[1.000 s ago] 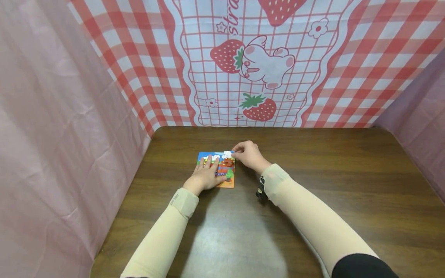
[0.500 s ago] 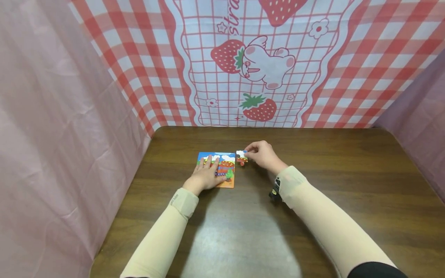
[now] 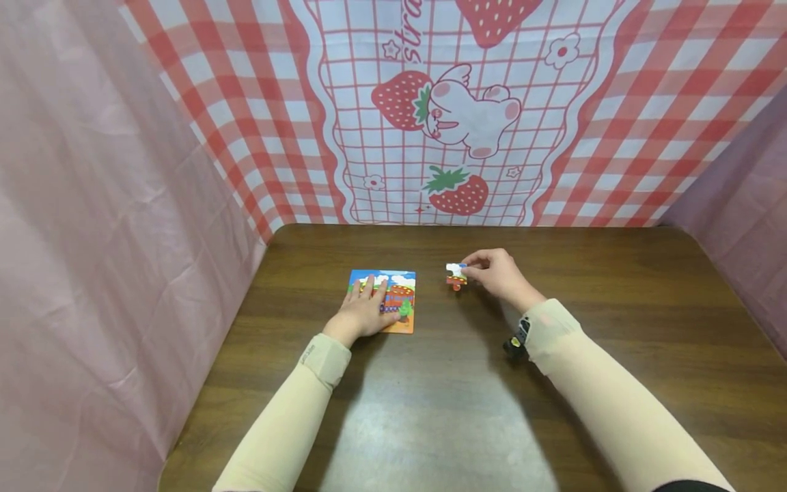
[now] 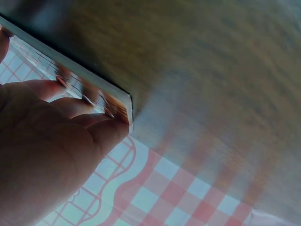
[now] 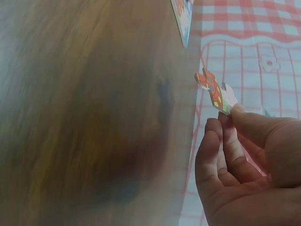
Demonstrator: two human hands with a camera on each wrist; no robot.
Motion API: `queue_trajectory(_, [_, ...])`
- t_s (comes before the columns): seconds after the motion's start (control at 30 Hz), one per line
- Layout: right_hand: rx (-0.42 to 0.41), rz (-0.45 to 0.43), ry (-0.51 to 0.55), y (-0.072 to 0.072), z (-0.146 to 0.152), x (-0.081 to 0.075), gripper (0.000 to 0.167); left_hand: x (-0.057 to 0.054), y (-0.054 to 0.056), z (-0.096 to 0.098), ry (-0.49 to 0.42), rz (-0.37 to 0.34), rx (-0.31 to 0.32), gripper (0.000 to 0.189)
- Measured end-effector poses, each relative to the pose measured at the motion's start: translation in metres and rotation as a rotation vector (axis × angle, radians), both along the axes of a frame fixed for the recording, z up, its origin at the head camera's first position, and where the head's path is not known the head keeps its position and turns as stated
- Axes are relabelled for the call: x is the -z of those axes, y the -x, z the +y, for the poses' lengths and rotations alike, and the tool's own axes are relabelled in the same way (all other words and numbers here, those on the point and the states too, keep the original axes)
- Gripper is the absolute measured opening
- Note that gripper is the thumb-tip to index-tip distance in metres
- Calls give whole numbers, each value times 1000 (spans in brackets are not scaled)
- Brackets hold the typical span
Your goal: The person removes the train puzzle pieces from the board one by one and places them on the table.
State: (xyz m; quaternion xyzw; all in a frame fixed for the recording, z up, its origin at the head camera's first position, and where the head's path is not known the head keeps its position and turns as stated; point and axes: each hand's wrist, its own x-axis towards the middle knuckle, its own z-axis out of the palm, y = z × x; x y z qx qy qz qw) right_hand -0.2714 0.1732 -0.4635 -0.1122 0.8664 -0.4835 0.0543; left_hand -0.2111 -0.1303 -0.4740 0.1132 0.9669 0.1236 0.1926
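Observation:
A small jigsaw puzzle (image 3: pixel 404 326) with blue sky, white clouds, an orange-red shape and a green tree lies flat on the table. Across its left part rests my left hand (image 3: pixel 361 314), fingers spread, hiding some of the picture. The left wrist view shows the fingertips on the face of the puzzle near its edge (image 4: pixel 127 101). To the right, my right hand (image 3: pixel 501 277) pinches one puzzle piece (image 3: pixel 456 273) between thumb and fingers. Seen by the right wrist camera, that piece (image 5: pixel 215 92) is held up by one corner, orange knob pointing away from the hand.
The brown wooden table (image 3: pixel 430 410) extends on both sides of the arms. A red-and-white checked strawberry cloth (image 3: pixel 455 123) hangs along its back edge. Pink curtains (image 3: pixel 92 239) stand at the sides.
My right hand has drawn the puzzle piece away from the puzzle's upper right corner and carried it rightward. My left hand stays in place on the puzzle.

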Motion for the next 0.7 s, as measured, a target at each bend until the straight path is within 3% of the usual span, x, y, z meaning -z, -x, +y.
queue_trajectory(0.4, [16,-13,-2,-8,49,-1,22,0,0,0,9,16,6,85])
queue_trajectory(0.7, [20,-48,-28,-10,88,7,27,-1,-1,2,11,-3,-5,84])
